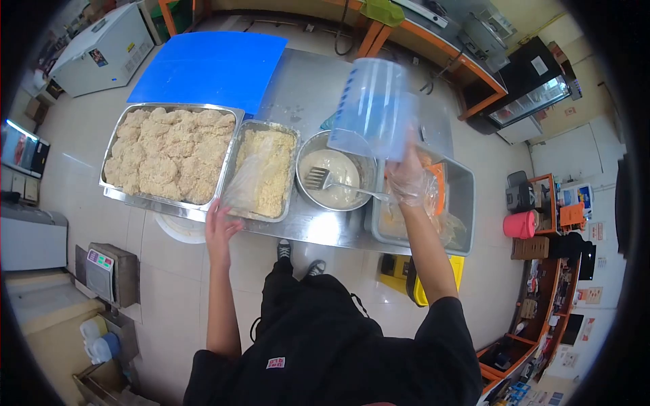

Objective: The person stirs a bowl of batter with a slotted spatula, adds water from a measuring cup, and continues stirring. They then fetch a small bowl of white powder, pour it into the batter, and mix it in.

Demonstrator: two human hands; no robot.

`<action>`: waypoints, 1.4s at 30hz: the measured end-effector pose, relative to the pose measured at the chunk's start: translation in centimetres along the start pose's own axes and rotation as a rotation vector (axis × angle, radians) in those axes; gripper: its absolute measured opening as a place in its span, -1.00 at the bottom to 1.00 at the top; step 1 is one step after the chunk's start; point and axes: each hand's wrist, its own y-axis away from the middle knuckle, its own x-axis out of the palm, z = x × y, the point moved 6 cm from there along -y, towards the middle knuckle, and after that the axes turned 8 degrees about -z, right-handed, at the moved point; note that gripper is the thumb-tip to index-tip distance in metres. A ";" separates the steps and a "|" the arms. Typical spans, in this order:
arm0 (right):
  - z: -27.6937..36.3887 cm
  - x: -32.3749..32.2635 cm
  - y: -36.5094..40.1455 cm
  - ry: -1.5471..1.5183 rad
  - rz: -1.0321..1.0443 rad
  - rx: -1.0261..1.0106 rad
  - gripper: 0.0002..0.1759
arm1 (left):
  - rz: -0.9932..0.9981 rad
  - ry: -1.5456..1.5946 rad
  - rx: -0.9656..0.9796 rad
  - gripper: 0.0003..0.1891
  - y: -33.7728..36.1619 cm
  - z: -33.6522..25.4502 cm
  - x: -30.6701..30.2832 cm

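A clear plastic measuring jug (371, 108) with blue marks is held up in my right hand (407, 181), which wears a thin plastic glove. The jug is smeared by motion and overlaps the back rim of a metal bowl (302, 186). White batter (335, 169) fills part of that bowl, and a slotted turner (319, 178) rests in it with its handle over the rim. My left hand (220, 227) is open, fingers apart, at the near edge between a large tray of breaded pieces (169, 159) and a smaller pan of crumbs (271, 172) with clear plastic film.
A grey tub (462, 203) with an orange item and plastic bags stands right of the bowl. At the back left of the steel table (305, 81) lies a blue board (210, 64). Below the table sits a yellow container (457, 267), and a scale (101, 267) stands to the left.
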 end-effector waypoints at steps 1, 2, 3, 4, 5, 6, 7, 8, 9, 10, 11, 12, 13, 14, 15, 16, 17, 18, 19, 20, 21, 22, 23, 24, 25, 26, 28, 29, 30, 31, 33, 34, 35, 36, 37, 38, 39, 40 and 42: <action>-0.1 0.0 0.3 -0.003 -0.032 -0.033 -0.07 | -0.033 -0.018 0.015 -0.47 0.9 -0.1 -1.4; -0.6 0.4 0.6 -0.008 -0.066 -0.067 -0.10 | -0.084 0.007 -0.017 -0.47 1.6 0.0 -2.8; -0.7 0.6 0.8 -0.014 -0.099 -0.106 -0.13 | -0.139 0.036 -0.049 -0.48 2.5 -0.1 -3.7; -1.1 1.0 0.5 0.005 0.073 0.141 -0.16 | -0.197 0.064 -0.088 -0.48 4.0 0.1 -4.9; -1.4 1.0 0.2 0.030 0.239 0.388 -0.18 | -0.219 0.029 -0.045 -0.48 5.3 0.9 -6.1; -2.5 0.6 0.5 0.057 0.384 0.643 -0.21 | -0.222 -0.005 0.009 -0.47 6.3 1.6 -6.9; -4.3 0.0 0.2 -0.056 0.257 0.616 -0.23 | -0.253 -0.004 -0.054 -0.47 7.4 2.1 -7.2; -7.1 0.1 0.1 -0.164 0.130 0.582 -0.25 | -0.283 -0.006 -0.118 -0.48 8.7 2.5 -7.7; -9.3 -0.2 -0.4 -0.273 0.008 0.543 -0.26 | -0.280 -0.031 -0.139 -0.48 10.0 3.0 -8.1; -11.4 -1.2 -1.1 -0.389 -0.014 0.642 -0.29 | -0.284 -0.058 -0.162 -0.49 11.1 3.6 -8.5; -13.9 -2.3 -1.9 -0.510 -0.029 0.739 -0.32 | -0.277 -0.085 -0.180 -0.48 12.1 4.0 -9.1; -18.9 -2.2 -1.8 -0.544 -0.076 0.814 -0.42 | -0.276 -0.111 -0.204 -0.47 13.1 4.4 -9.9; -24.0 -2.3 -1.7 -0.577 -0.116 0.885 -0.49 | -0.281 -0.133 -0.232 -0.47 14.0 4.8 -10.5; -26.8 -3.6 -2.2 -0.535 -0.159 1.007 -0.57 | -0.282 -0.142 -0.226 -0.47 14.7 5.0 -11.1; -29.3 -5.0 -2.9 -0.493 -0.199 1.121 -0.61 | -0.287 -0.144 -0.220 -0.47 15.1 5.2 -11.6; -33.9 -5.7 -3.0 -0.380 -0.175 1.170 -0.65 | -0.294 -0.143 -0.212 -0.47 15.3 5.3 -11.5; -38.7 -6.3 -2.5 -0.267 -0.156 1.214 -0.67 | -0.298 -0.145 -0.217 -0.48 15.2 5.0 -10.8; -40.8 -7.4 -2.4 -0.019 -0.020 1.085 -0.67 | -0.301 -0.148 -0.222 -0.49 14.9 4.6 -10.0; -44.0 -7.8 -1.3 0.063 0.007 1.080 -0.66 | -0.304 -0.151 -0.228 -0.49 14.4 4.5 -9.0; -47.2 -8.2 -0.1 0.144 0.035 1.075 -0.65 | -0.250 -0.148 -0.225 -0.51 13.5 4.7 -7.3; -50.9 -7.6 1.5 0.060 -0.027 1.204 -0.64 | -0.212 -0.147 -0.228 -0.52 12.6 4.6 -5.6; -52.7 -7.6 2.3 0.030 -0.017 1.241 -0.64 | -0.182 -0.151 -0.230 -0.53 11.5 4.3 -4.2; -53.8 -7.2 3.7 -0.002 -0.001 1.281 -0.63 | -0.127 -0.147 -0.232 -0.55 10.2 4.0 -2.2; -55.0 -6.6 5.1 -0.175 -0.178 1.383 -0.61 | -0.069 -0.145 -0.233 -0.56 8.8 3.7 0.1; -55.7 -5.9 6.6 -0.346 -0.370 1.482 -0.58 | -0.007 -0.148 -0.223 -0.56 7.4 3.2 2.5; -55.3 -5.7 7.1 -0.382 -0.420 1.453 -0.54 | 0.063 -0.149 -0.212 -0.55 6.0 2.7 5.1; -55.3 -5.8 7.6 -0.405 -0.393 1.390 -0.51 | 0.136 -0.143 -0.247 -0.53 3.5 2.3 9.5; -55.8 -6.1 8.1 -0.390 -0.309 1.360 -0.51 | 0.176 -0.147 -0.255 -0.50 2.4 2.1 11.5; -56.4 -6.2 8.1 -0.378 -0.232 1.331 -0.51 | 0.220 -0.154 -0.259 -0.46 1.2 1.9 13.3; -57.8 -7.1 7.6 -0.207 -0.024 1.242 -0.51 | 0.240 -0.157 -0.278 -0.43 0.1 2.0 14.9; -53.7 -9.6 4.9 0.045 0.141 1.218 -0.51 | 0.283 -0.169 -0.327 -0.36 -1.5 2.6 17.1; -49.6 -10.5 2.9 0.096 0.180 1.203 -0.51 | 0.316 -0.184 -0.355 -0.34 -1.9 3.0 17.8; -43.4 -10.8 1.0 0.104 0.229 1.150 -0.51 | 0.346 -0.193 -0.375 -0.32 -2.5 3.4 18.5; -35.8 -10.4 -0.5 0.107 0.311 1.057 -0.51 | 0.373 -0.198 -0.387 -0.30 -3.1 3.9 19.0; -27.7 -8.7 -0.5 0.186 0.418 0.838 -0.50 | 0.399 -0.168 -0.375 -0.30 -3.7 4.7 19.4; -19.5 -7.1 -0.3 0.269 0.488 0.610 -0.48 | 0.431 -0.143 -0.368 -0.29 -4.0 5.9 19.5; -9.2 -5.4 -1.5 0.299 0.793 0.501 -0.47 | 0.472 -0.122 -0.361 -0.29 -4.0 6.4 19.8; -5.0 -4.2 -0.4 0.315 0.896 0.351 -0.50 | 0.465 -0.111 -0.349 -0.29 -4.2 5.9 20.1; -0.2 -1.7 3.5 0.264 0.937 0.058 -0.51 | 0.468 -0.090 -0.325 -0.28 -4.2 4.9 21.0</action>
